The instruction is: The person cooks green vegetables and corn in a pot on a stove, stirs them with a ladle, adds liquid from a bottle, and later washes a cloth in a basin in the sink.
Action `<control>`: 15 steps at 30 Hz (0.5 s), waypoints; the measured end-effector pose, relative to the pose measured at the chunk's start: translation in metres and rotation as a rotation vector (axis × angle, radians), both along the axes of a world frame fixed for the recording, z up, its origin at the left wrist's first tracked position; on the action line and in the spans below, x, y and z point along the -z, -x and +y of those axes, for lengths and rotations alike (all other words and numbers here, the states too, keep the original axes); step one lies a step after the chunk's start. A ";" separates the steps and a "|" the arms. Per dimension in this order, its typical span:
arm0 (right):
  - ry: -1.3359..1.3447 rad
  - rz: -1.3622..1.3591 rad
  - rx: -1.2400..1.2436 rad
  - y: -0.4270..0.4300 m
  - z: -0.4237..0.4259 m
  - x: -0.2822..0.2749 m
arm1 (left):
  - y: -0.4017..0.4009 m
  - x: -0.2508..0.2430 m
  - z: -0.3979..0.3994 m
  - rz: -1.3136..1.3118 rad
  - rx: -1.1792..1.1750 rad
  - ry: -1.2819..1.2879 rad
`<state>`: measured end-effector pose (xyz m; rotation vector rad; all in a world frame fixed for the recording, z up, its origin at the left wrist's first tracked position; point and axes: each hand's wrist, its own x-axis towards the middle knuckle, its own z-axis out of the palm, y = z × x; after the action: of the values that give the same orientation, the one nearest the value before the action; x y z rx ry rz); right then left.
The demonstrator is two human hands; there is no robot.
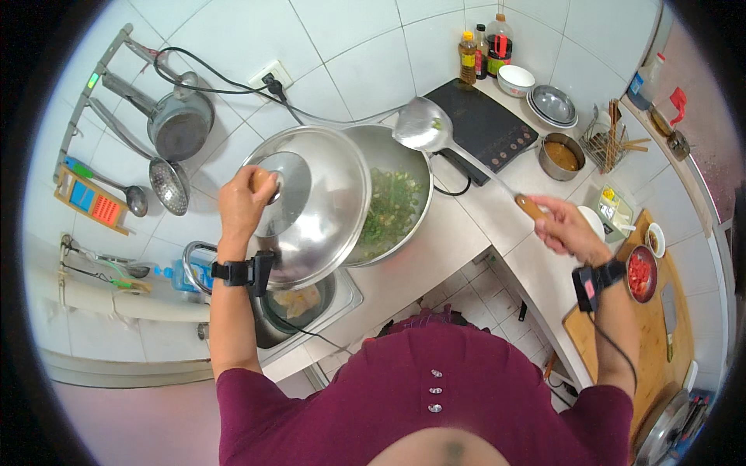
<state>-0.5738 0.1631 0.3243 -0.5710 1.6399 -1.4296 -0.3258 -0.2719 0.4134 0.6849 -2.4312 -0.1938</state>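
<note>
My left hand (247, 201) grips the knob of a large metal pan lid (326, 192), which is tilted and raised over the left part of a wide pan (417, 233). Chopped green vegetables (390, 212) lie in the pan; the lid hides some of them. My right hand (568, 230) holds the wooden handle end of a metal wok spatula (422, 128). Its broad blade is above the pan's upper right rim, with a small green piece on it.
Behind the spatula is a black induction cooktop (478, 122), with bottles (468, 58), bowls (516, 80) and a small metal pot (560, 157) nearby. A sink (344, 297) lies below the lid. At right, a wooden cutting board (641, 349) bears a knife (668, 309) and a bowl of red pieces (641, 274).
</note>
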 end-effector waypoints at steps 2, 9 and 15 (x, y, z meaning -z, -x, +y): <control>0.037 -0.115 0.087 -0.011 0.021 0.015 | 0.016 0.008 0.005 -0.061 0.041 0.043; 0.067 -0.197 0.320 -0.059 0.088 0.043 | 0.061 0.021 0.022 -0.243 0.064 -0.013; 0.082 -0.295 0.528 -0.086 0.139 0.057 | 0.081 0.045 0.020 -0.223 0.118 -0.030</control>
<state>-0.4875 0.3024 0.2677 0.0482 1.5575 -1.8629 -0.4067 -0.2518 0.3684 0.6040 -2.6897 -0.2119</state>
